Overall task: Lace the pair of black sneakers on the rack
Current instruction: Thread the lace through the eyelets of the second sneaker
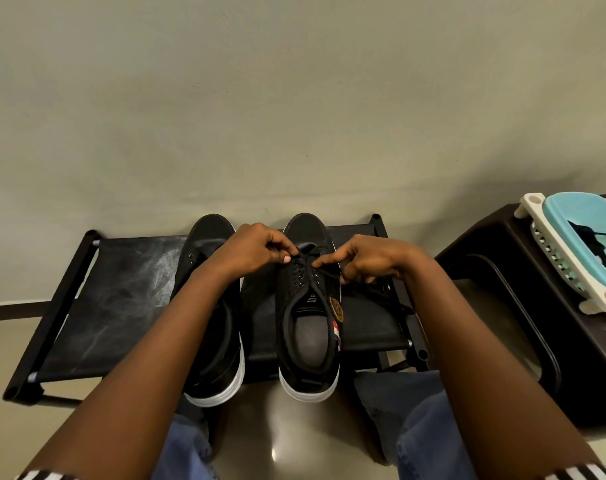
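Black lace (324,268), one length: threaded through the toe-end eyelets of the right-hand sneaker (308,306), the eyelets nearer the tongue being bare. Free run of lace trailed off to the right, over the shoe's side and onto the rack (121,289).

Right-hand sneaker: black upper, white sole, upright on the rack's black fabric shelf, toe toward the wall, heel overhanging the front edge. Round badge and striped tab on its right side.

Left-hand sneaker (211,306): matching, just beside the first, partly hidden under a forearm; eyelets that showed carried no lace.

Left hand (256,249): fingers curled, tips pinching the lace at the toe-end eyelets. Right hand (371,259): forefinger stretched toward the same eyelets, remaining fingers curled round the lace's free run.

Handling note, as judgement: work stood early, one shoe barely begun. Step in hand appeared to be drawing a crossing snug. Best done by holding the crossing down with the left pinch while the right took up slack evenly, keeping the lace flat and both ends matched in length before the next eyelet.

Surroundings: dark stool (502,271) at right bearing a teal and white basket (554,220) with a second black lace (592,244) inside; pale wall (294,98) behind.
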